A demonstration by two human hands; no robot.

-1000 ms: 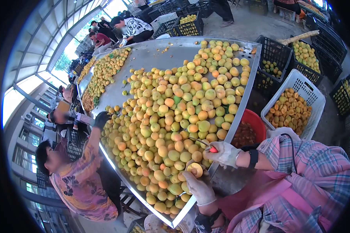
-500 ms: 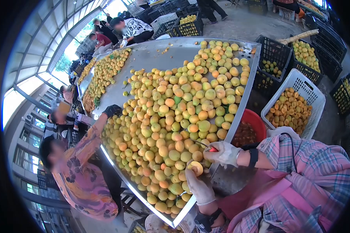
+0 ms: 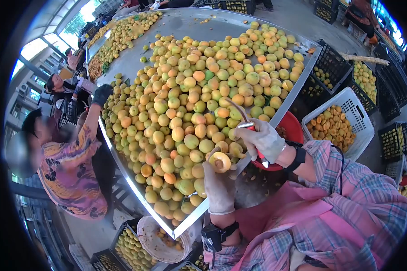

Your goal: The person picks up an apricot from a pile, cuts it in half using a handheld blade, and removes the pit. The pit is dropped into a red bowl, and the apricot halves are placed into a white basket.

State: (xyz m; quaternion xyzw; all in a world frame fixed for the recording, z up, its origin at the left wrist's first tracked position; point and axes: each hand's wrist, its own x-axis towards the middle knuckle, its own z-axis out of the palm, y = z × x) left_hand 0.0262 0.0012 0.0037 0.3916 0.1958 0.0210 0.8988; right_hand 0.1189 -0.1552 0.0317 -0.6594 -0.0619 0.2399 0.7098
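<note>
Spreading across the wide metal table [image 3: 185,25], yellow and green apricots [image 3: 190,104] are lying heaped almost edge to edge. At the near edge the gloved left hand [image 3: 219,187] is gripping a cut apricot [image 3: 220,161], its open face showing. Just beside it, the right hand [image 3: 263,140] is clenching a red-handled knife [image 3: 246,125]. A red bucket [image 3: 294,130] and a white crate [image 3: 348,95] are sitting beyond, and a co-worker's dark-gloved hand [image 3: 102,94] is lying on the pile.

One bench [image 3: 181,22] carries apricots [image 3: 199,90] too many to count. Beside it stand one red bucket [image 3: 297,127], one white basket [image 3: 349,96], one white bowl [image 3: 147,235] and at least four black crates [image 3: 337,56]. One halved apricot [image 3: 220,161], one knife [image 3: 245,125], two co-workers [image 3: 65,171]
</note>
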